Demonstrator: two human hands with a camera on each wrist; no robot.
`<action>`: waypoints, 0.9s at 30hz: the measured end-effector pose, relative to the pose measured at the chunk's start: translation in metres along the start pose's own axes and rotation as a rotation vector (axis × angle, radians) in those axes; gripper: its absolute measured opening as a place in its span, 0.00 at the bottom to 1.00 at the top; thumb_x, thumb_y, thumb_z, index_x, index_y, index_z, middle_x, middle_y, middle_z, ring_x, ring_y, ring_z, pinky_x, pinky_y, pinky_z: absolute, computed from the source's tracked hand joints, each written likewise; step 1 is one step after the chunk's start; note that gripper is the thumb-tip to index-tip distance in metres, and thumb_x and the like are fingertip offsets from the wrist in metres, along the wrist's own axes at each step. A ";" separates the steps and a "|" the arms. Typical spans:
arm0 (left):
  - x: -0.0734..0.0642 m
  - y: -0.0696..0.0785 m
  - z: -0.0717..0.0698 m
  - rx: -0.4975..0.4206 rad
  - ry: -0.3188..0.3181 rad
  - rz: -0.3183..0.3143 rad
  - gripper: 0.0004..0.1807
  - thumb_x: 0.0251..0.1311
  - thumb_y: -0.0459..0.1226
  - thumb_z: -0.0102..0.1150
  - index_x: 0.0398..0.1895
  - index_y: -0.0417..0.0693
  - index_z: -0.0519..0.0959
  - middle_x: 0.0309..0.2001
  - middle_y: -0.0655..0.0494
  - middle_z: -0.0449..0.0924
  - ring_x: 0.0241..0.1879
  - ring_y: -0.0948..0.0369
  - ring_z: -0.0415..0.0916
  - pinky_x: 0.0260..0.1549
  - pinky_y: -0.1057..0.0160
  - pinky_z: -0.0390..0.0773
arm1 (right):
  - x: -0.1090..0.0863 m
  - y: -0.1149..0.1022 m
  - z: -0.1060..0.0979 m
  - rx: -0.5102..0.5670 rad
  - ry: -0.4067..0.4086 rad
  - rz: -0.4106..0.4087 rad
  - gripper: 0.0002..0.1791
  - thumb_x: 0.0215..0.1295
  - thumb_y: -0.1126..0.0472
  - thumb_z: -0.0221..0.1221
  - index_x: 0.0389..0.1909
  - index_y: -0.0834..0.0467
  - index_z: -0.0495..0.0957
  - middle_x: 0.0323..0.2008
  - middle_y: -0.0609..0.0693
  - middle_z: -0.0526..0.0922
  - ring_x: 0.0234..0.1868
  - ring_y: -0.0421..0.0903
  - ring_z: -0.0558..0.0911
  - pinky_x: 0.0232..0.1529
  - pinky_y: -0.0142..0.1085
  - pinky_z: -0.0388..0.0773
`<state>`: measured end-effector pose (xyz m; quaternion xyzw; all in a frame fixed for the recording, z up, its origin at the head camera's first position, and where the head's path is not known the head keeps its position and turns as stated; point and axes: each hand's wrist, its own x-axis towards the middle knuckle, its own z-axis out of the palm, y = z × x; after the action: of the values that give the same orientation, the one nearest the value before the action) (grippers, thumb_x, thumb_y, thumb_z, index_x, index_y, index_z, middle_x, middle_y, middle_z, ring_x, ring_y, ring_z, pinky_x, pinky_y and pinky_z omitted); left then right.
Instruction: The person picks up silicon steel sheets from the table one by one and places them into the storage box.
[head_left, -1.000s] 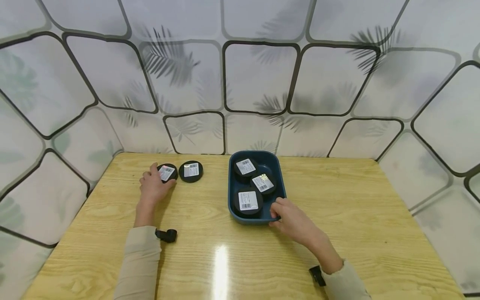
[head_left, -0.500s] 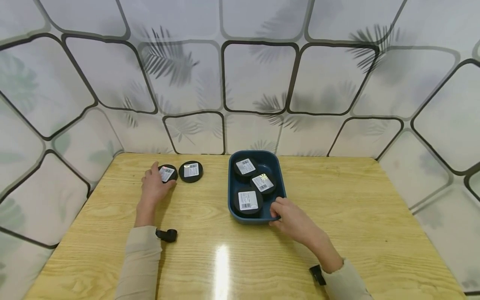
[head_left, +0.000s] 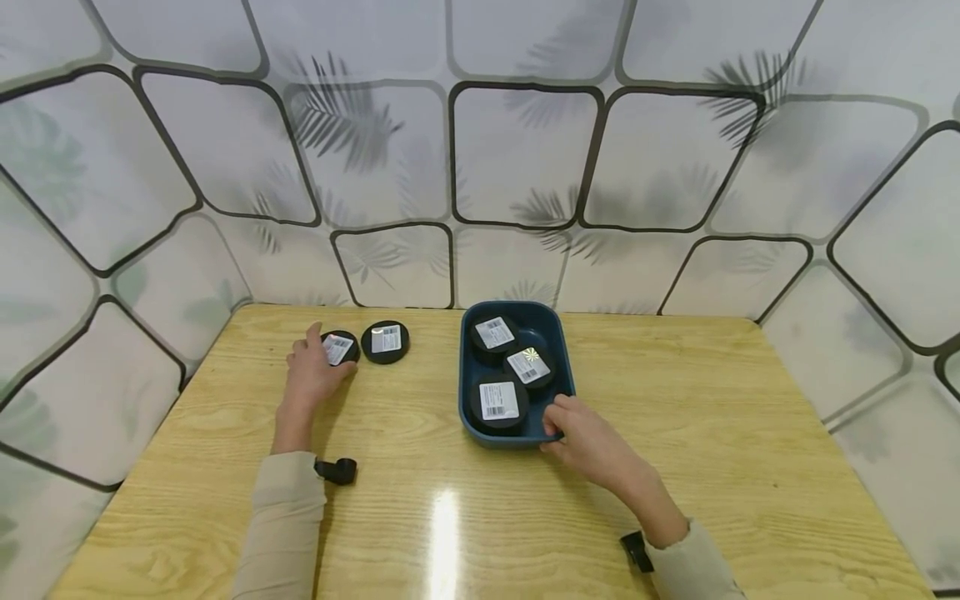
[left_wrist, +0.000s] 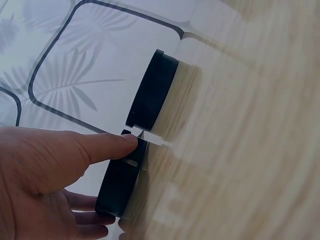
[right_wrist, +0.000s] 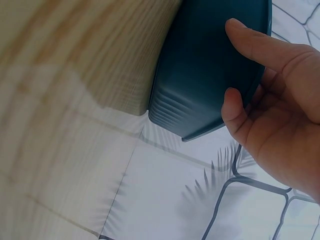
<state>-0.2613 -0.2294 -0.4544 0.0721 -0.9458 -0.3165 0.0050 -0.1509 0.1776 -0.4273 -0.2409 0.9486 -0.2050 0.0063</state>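
Observation:
At the table's far left, my left hand (head_left: 310, 371) holds a flat round black container (head_left: 339, 348) with a white barcode label. In the left wrist view the thumb presses its near side (left_wrist: 120, 182) and the other fingers reach round behind. A second such black container (head_left: 386, 342) sits just right of it on the table. My right hand (head_left: 596, 442) pinches the near right corner of a blue plastic bin (head_left: 510, 442). Its thumb lies along the outer wall (right_wrist: 200, 60) in the right wrist view. Inside the bin are three black labelled containers (head_left: 499, 404).
The light wooden table (head_left: 420, 433) ends at a patterned fabric backdrop (head_left: 517, 158) behind and at both sides. Both wrists carry small black camera mounts (head_left: 341, 471).

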 end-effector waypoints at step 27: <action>-0.014 0.012 -0.005 0.073 -0.074 -0.005 0.54 0.59 0.42 0.67 0.77 0.35 0.41 0.63 0.16 0.52 0.61 0.23 0.56 0.53 0.31 0.67 | 0.000 -0.001 -0.001 0.001 -0.004 0.003 0.19 0.52 0.67 0.73 0.24 0.53 0.69 0.28 0.43 0.65 0.32 0.41 0.65 0.33 0.33 0.66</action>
<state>-0.2492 -0.2210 -0.4428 0.0627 -0.9561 -0.2843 -0.0335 -0.1502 0.1773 -0.4264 -0.2398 0.9490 -0.2048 0.0087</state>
